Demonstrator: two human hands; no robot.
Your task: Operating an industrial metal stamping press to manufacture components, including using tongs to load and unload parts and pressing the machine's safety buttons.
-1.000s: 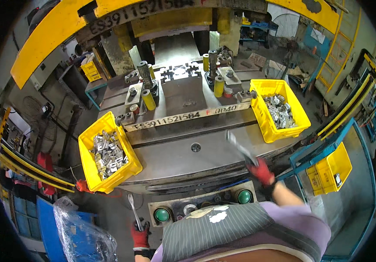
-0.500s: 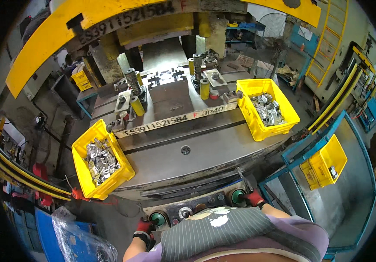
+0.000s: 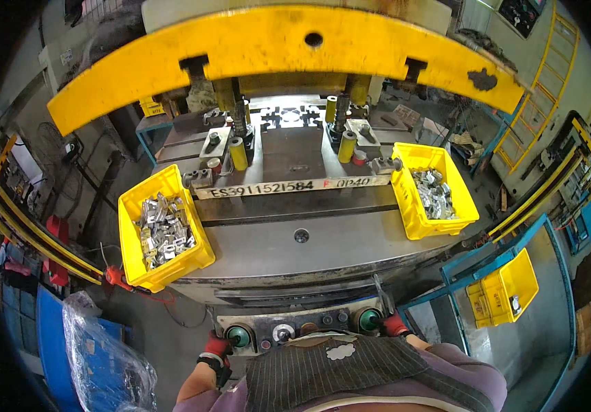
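My left hand (image 3: 217, 346), in a red and black glove, is at the left green push button (image 3: 239, 336) on the control panel. At the panel's other end, my right hand (image 3: 395, 325), also in a red glove, touches or nearly touches the right green button (image 3: 370, 319). Both hands look small and partly hidden, so how their fingers are bent does not show. Beyond the panel lies the grey press bed (image 3: 268, 255) with a lower die (image 3: 294, 154) on it. A yellow beam (image 3: 261, 44) spans above, hiding whatever is behind it.
Yellow bins of small metal parts stand at the bed's left corner (image 3: 204, 259) and right corner (image 3: 462, 218). Another yellow bin (image 3: 484, 307) sits on a blue-framed table (image 3: 546, 343) to the right. Clear plastic film (image 3: 106, 364) covers something blue at the lower left.
The yellow beam appears lower over the die, and the upper plate behind it is now hidden. My view has shifted and levelled. Both hands stay at the green buttons.
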